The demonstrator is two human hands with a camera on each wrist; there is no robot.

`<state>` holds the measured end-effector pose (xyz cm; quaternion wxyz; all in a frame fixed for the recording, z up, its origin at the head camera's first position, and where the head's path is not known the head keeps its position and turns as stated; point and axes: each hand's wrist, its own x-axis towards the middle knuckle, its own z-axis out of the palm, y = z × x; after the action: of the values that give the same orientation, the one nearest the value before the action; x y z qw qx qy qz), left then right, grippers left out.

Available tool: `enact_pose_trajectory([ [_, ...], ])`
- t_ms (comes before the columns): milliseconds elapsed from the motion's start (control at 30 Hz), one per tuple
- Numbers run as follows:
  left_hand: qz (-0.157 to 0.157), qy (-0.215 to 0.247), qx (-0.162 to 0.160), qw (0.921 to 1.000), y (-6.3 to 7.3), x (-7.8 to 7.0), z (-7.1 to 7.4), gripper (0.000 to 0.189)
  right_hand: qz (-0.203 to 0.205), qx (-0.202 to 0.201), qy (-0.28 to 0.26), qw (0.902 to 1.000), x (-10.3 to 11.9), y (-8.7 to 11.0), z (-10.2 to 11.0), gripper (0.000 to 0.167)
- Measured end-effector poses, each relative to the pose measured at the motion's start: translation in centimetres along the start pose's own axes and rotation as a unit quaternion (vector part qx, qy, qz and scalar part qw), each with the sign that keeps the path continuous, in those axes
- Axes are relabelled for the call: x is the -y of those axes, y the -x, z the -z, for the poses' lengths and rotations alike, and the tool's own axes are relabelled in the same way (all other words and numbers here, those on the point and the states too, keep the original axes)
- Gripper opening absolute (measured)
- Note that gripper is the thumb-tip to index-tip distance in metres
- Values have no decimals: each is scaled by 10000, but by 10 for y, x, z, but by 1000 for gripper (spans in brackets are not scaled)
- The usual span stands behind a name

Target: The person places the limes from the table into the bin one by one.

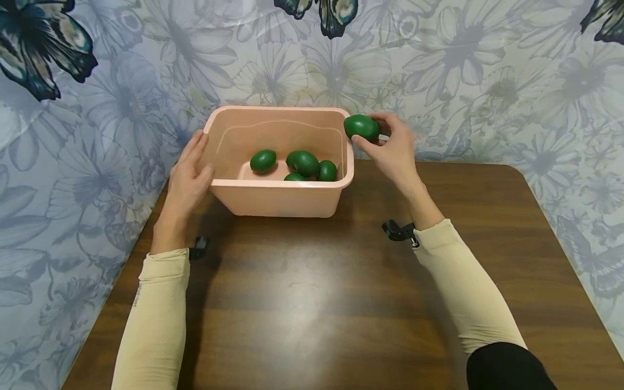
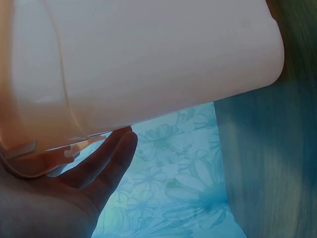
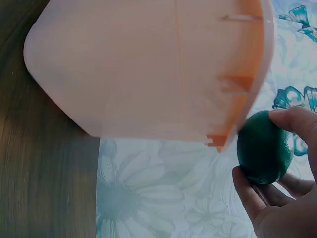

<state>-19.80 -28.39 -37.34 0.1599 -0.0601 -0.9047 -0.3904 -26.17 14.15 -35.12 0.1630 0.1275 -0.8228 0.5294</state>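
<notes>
A peach-coloured plastic bin (image 1: 285, 200) stands at the far side of the wooden table, holding several glossy green egg-shaped objects (image 1: 263, 161). My left hand (image 1: 185, 179) rests against the bin's left side, thumb by the near left corner of the rim. In the left wrist view its fingers (image 2: 121, 153) lie fairly straight along the outer wall; the thumb is hidden there. Between thumb and fingertips, my right hand (image 1: 392, 146) pinches another green egg-shaped object (image 1: 362, 128) at the bin's right rim. The right wrist view shows that object (image 3: 265, 148) beside the rim, outside the bin wall.
The brown table (image 1: 302, 292) stretches from the bin towards me. Behind and left of it hangs a floral cloth (image 1: 273, 59) with dark butterfly prints. A dark wrist mount (image 1: 398, 231) sticks out from the right sleeve, another mount (image 1: 198, 248) from the left.
</notes>
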Motion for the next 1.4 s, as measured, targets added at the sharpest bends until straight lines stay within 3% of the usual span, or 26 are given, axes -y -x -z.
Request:
enact_pose_trajectory([
  [200, -105, -27, -47, 9999, 1, 0, -3, 65, 104, 47, -44, 9999, 1, -7, -12, 53],
  [667, -154, -109, -160, 9997, 6, 4, -6, 64, 109, 826, 84, 9965, 1, -26, -41, 58],
  [833, -171, -105, -166, 9997, 4, 4, -5, 64, 406, 971, 301, 9940, -5, -16, -40, 56],
  [967, -149, -48, -220, 9996, 3, 5, -5, 63, 533, 995, 130, 9935, -10, -9, -39, 54],
  [1233, -136, -96, -267, 9995, 2, 0, -6, 63, -5, 792, -177, 9967, -30, 30, -17, 60],
  [1400, -154, -115, -316, 9993, 3, -1, -7, 63, -215, 603, 106, 9979, -46, 52, 3, 59],
])
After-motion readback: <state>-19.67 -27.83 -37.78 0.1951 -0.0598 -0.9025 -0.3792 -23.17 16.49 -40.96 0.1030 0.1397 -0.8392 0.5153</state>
